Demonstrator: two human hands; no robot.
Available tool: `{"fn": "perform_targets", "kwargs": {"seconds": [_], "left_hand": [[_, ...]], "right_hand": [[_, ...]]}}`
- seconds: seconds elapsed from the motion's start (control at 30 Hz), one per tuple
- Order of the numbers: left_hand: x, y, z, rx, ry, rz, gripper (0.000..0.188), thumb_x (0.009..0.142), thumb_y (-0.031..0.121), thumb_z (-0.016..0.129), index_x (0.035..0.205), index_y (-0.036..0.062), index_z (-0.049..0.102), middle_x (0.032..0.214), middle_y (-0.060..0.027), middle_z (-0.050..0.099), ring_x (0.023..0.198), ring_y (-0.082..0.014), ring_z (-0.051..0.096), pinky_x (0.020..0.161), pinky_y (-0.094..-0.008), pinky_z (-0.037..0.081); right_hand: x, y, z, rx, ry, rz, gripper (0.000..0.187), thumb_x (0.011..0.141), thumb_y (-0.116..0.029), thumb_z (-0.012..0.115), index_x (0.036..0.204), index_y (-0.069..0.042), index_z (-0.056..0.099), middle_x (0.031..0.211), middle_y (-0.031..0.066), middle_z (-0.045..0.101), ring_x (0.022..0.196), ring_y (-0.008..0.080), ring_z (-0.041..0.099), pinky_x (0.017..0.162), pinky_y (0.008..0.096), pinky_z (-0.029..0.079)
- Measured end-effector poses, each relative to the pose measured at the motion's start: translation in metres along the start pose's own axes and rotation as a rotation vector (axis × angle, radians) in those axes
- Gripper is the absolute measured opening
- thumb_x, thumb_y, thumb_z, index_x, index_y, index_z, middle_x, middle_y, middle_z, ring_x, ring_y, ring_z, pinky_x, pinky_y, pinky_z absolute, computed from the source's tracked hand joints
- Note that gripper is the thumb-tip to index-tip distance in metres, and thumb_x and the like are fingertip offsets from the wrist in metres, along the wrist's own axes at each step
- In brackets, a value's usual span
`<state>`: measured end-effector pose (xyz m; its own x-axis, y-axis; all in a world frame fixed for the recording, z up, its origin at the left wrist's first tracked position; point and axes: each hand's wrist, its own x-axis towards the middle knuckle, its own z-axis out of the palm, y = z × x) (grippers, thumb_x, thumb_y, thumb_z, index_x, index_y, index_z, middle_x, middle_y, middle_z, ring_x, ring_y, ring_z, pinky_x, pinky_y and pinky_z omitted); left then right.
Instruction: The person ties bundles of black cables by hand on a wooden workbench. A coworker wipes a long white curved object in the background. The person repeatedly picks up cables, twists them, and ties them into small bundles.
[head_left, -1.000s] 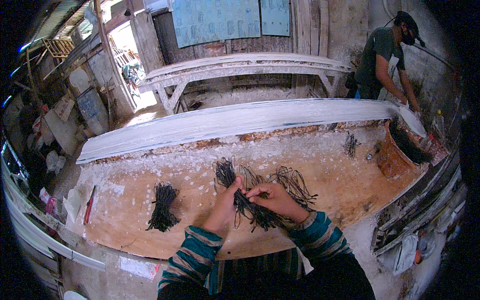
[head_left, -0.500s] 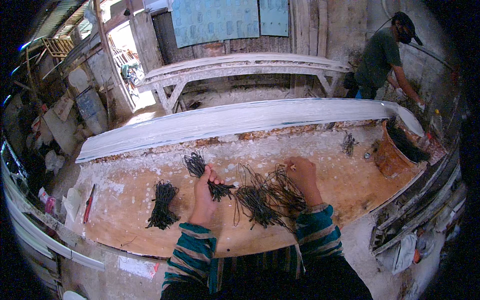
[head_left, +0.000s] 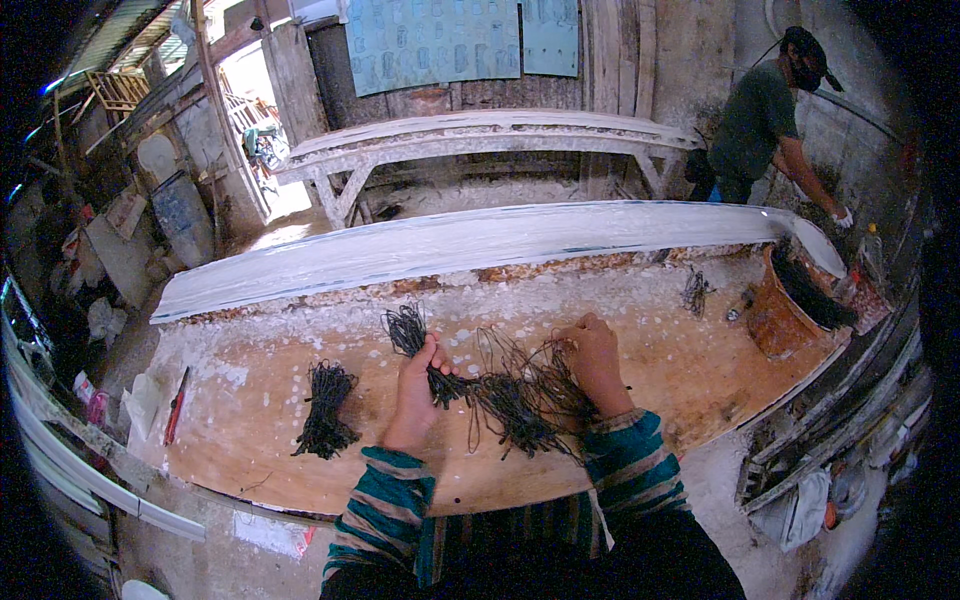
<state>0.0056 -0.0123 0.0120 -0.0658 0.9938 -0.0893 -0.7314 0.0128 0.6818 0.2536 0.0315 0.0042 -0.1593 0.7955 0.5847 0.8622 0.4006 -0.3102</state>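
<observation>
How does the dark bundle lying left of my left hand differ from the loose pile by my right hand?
The lone bundle is compact; the loose pile is wider, with open loops. The lone bundle lies untouched; the loose pile meets your right hand. Both are dark, thin strands on the board.

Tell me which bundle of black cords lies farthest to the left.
The compact bundle left of the left hand, untouched on the board; another bundle is in that hand, the looser cords farther right.
</observation>
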Motion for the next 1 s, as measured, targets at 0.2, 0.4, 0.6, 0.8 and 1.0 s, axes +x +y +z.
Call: {"fn": "perform_targets", "kwargs": {"seconds": [0.2, 0.4, 0.6, 0.8, 1.0], "left_hand": [[-0.001, -0.01, 0.004, -0.001, -0.093, -0.112, 0.022, 0.086, 0.026, 0.054, 0.096, 0.006, 0.05, 0.059, 0.0031, 0.041, 0.055, -0.0099, 0.044, 0.058, -0.0281, 0.043], [-0.002, -0.02, 0.001, 0.116, -0.183, -0.168, 0.022, 0.087, 0.023, 0.053, 0.1, 0.0049, 0.051, 0.06, 0.0033, 0.041, 0.056, -0.0099, 0.044, 0.059, -0.0267, 0.043], [-0.01, -0.024, 0.014, 0.247, -0.214, -0.204, 0.027, 0.087, 0.025, 0.053, 0.104, 0.005, 0.05, 0.061, 0.0028, 0.041, 0.058, -0.0108, 0.045, 0.061, -0.0284, 0.044], [-0.014, -0.04, 0.011, 0.307, -0.28, -0.209, 0.031, 0.086, 0.028, 0.056, 0.105, 0.0051, 0.05, 0.062, 0.0032, 0.041, 0.059, -0.0111, 0.045, 0.063, -0.0278, 0.046], [-0.022, -0.045, 0.018, 0.261, -0.383, -0.17, 0.034, 0.075, 0.018, 0.069, 0.102, 0.0045, 0.052, 0.077, -0.0001, 0.054, 0.071, -0.0114, 0.053, 0.068, -0.0268, 0.047]], "right_hand": [[0.005, -0.007, -0.01, 0.174, 0.229, -0.14, 0.021, 0.065, 0.003, 0.065, 0.082, -0.009, 0.066, 0.07, 0.0073, 0.05, 0.068, 0.0252, 0.051, 0.058, 0.0341, 0.041], [0.004, -0.029, -0.021, 0.35, 0.291, -0.282, 0.02, 0.066, 0.005, 0.062, 0.083, -0.006, 0.064, 0.074, 0.007, 0.056, 0.072, 0.024, 0.053, 0.066, 0.034, 0.042], [-0.001, -0.035, -0.018, 0.456, 0.303, -0.334, 0.016, 0.069, 0.003, 0.062, 0.082, -0.006, 0.064, 0.074, 0.0067, 0.058, 0.07, 0.0235, 0.055, 0.068, 0.0341, 0.041], [-0.007, -0.05, -0.016, 0.471, 0.094, -0.438, 0.03, 0.064, 0.002, 0.063, 0.092, -0.009, 0.064, 0.079, 0.005, 0.058, 0.075, 0.0227, 0.055, 0.069, 0.0353, 0.04], [-0.01, -0.052, -0.011, 0.409, 0.078, -0.539, 0.043, 0.064, -0.005, 0.063, 0.107, -0.012, 0.061, 0.087, 0.0031, 0.058, 0.08, 0.0223, 0.055, 0.075, 0.0373, 0.038]]}}
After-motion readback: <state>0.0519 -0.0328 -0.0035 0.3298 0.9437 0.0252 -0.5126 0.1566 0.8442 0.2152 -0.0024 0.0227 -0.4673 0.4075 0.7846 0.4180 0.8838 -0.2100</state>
